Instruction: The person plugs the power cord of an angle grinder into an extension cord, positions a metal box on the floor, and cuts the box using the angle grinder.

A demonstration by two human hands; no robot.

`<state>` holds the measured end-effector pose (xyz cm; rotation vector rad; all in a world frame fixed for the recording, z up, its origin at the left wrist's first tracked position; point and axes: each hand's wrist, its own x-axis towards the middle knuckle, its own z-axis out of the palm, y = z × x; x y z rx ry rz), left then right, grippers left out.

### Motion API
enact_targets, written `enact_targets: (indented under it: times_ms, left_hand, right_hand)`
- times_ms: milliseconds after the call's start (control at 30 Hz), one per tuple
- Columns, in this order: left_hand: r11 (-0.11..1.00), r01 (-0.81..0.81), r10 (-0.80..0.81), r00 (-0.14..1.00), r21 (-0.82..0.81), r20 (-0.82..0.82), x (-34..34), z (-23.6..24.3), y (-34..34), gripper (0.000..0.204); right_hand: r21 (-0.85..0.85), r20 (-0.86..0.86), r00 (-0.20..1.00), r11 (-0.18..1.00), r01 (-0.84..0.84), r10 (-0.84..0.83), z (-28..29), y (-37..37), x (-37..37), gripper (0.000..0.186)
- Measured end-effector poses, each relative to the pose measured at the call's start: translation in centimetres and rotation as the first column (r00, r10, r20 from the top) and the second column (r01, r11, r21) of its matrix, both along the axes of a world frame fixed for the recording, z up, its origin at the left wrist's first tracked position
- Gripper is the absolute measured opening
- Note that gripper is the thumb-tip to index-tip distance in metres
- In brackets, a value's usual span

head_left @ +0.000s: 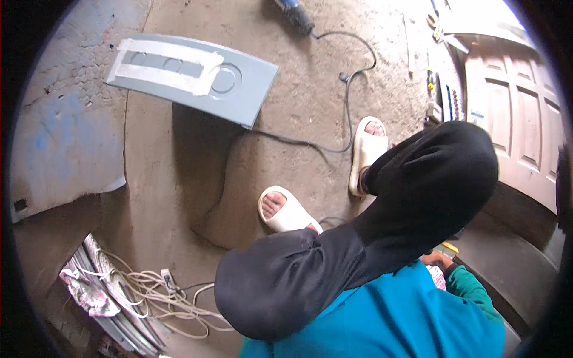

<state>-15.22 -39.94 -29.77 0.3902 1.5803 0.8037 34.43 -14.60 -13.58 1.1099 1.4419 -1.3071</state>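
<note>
My right hand (437,260) is low at my right side, at the end of a green sleeve. Its fingers are mostly hidden, so their grip cannot be made out. Right by it are a small yellow-and-grey object (449,248) and a bit of red-and-white patterned material (437,277). My left hand is out of view. Ahead and to the left stands a grey metal box (253,83) with round knockouts on its upper face. Strips of white masking tape (149,70) run along that face around some of the knockouts.
A corded power tool (293,15) lies on the concrete floor ahead, its black cord (349,101) looping past the box. Coiled white cable (173,298) and metal strips (110,322) sit at lower left. A worn sheet (71,143), hand tools (430,80) and a panelled door (513,107) flank the floor.
</note>
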Motion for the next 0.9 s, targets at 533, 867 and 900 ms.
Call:
enact_targets:
  times_ms: [533,867,900]
  left_hand:
    - [0.988,0.045,-0.039,0.998,-0.149,0.042,0.5,2.3,2.1,0.016]
    - [0.873,0.094,-0.108,0.994,-0.479,-0.001,-1.7,11.9,-6.1,0.016]
    - [0.857,0.096,-0.114,0.993,-0.506,-0.004,-1.7,12.9,-6.3,0.016]
  right_hand:
    - [0.139,0.202,0.979,0.990,-0.014,-0.015,2.5,15.9,-14.1,0.037]
    - [0.125,0.179,0.983,0.992,0.010,-0.032,1.2,22.1,-17.3,0.037]
    - [0.112,0.183,0.983,0.994,0.014,-0.034,0.8,22.3,-16.7,0.037]
